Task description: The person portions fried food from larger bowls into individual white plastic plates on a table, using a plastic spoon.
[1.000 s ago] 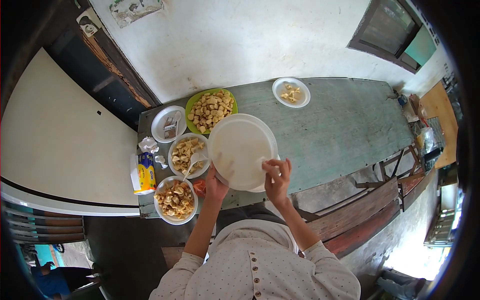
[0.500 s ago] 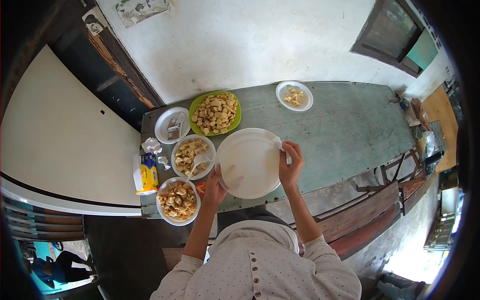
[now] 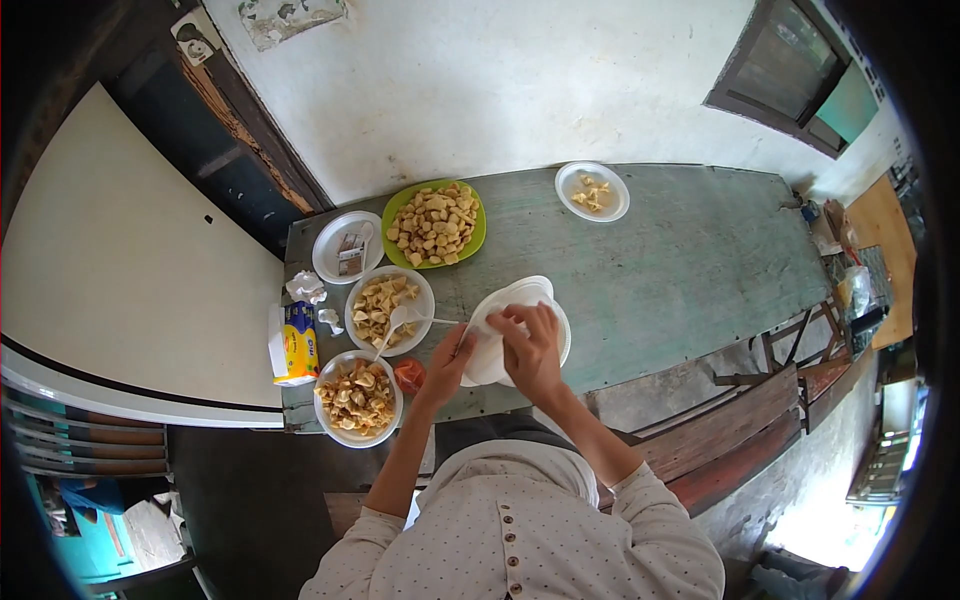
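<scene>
My left hand (image 3: 446, 368) is closed on the left edge of a white plate (image 3: 485, 358), which is tilted above the table. My right hand (image 3: 533, 352) is over the plate's face with its fingers bent together; what they pinch, if anything, is hidden. Behind the plate shows a white rounded rim (image 3: 566, 335), perhaps a second plate. Close to my left hand is a bowl of pale chopped pieces (image 3: 372, 318) with a white spoon (image 3: 398, 317) in it. Below stands a bowl of browner, coated pieces (image 3: 357, 400). A red item (image 3: 409, 376) lies beside my left wrist.
A green plate piled with pale chunks (image 3: 434, 228) stands at the back, beside a white plate with a small packet (image 3: 349, 252). Crumpled tissues (image 3: 306, 288) and a yellow-blue tissue pack (image 3: 297, 345) are at the left edge. Another plate with several pieces (image 3: 592, 193) sits near the wall.
The plate has tilted from facing up, uncovering the rim behind it. My right hand has moved left from the plate's edge onto its face; the tissue it pinched no longer shows clearly.
</scene>
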`<state>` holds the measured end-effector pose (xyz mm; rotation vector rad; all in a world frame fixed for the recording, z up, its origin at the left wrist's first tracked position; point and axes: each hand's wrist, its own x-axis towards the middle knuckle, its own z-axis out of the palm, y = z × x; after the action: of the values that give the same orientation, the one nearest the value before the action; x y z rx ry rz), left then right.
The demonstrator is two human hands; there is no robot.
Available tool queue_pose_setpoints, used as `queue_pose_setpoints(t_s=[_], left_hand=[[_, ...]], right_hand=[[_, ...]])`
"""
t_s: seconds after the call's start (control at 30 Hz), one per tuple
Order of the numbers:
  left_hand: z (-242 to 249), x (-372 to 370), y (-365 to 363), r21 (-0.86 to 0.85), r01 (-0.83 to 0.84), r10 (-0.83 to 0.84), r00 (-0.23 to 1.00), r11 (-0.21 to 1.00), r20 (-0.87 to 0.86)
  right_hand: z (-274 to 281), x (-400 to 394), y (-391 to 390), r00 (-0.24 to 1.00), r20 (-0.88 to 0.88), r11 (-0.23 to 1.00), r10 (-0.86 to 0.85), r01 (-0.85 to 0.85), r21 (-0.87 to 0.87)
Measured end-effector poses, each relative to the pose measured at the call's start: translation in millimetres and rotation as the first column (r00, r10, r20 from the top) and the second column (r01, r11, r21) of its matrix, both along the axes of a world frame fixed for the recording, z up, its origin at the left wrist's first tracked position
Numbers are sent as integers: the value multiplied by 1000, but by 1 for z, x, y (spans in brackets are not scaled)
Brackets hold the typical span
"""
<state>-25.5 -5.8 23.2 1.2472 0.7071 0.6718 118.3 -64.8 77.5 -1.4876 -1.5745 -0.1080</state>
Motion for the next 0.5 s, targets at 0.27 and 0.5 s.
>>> queue_pose_setpoints(t_s=[0.27, 0.5], left_hand=[[-24, -2, 2, 8, -28, 28, 998, 1000, -50], [6, -11, 3, -299, -50, 157, 924, 953, 348]], right_hand=[[-10, 27, 7, 993, 58, 994, -101, 98, 59], [-23, 62, 3, 899, -378, 974, -221, 224, -37]])
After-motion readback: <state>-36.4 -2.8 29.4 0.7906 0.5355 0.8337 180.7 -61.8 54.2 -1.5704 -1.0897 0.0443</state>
